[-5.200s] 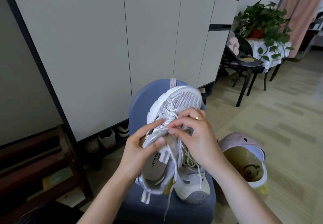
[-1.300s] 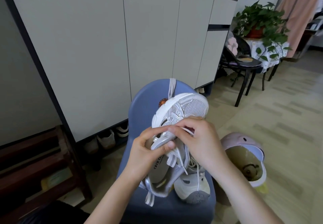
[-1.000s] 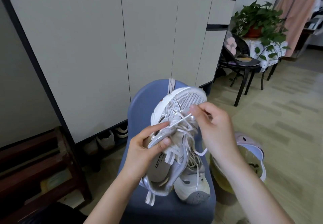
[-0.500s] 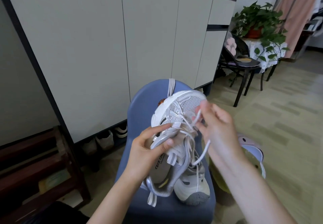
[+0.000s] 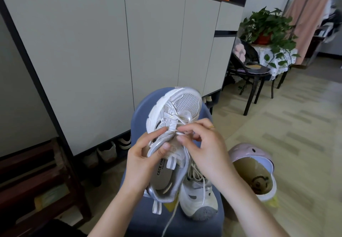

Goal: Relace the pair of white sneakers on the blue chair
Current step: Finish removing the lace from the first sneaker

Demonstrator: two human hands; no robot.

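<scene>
The left hand (image 5: pixel 142 161) grips the raised sneaker (image 5: pixel 174 125) above the blue chair (image 5: pixel 140 218), while the right hand (image 5: pixel 203 148) pinches its lace (image 5: pixel 180 134) at the middle eyelets: partly laced. The second sneaker (image 5: pixel 198 198), near the seat's front edge, looks loosely laced.

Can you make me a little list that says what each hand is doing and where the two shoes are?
left hand: grips the held shoe by its side, toe pointing up
right hand: pinches the lace at the eyelets
other shoe: lies on the chair, under the held one
loose lace end: hangs down past the seat front
bin: on the floor, right of the chair
</scene>
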